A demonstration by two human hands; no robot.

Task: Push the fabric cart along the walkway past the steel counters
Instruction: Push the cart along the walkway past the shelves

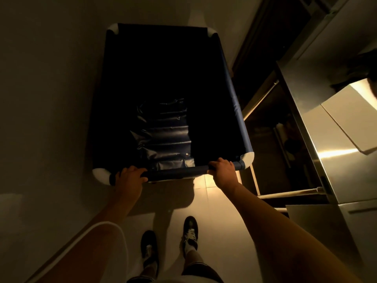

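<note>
Place: commercial kitchen or back-of-house service area, dimly lit.
Fixtures: stainless steel counter (pixel 330 139) along the right, open lower shelf (pixel 285 152) holding indistinct items.
Floor: pale tiled walkway (pixel 214 201).
Equipment: dark fabric cart (pixel 234 103) on a white tube frame.

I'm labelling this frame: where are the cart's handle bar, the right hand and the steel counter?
handle bar (pixel 175 172): head view, middle of the dark bar between the hands.
right hand (pixel 221 170): head view, back of the hand.
steel counter (pixel 334 160): head view, bare top surface.
</note>
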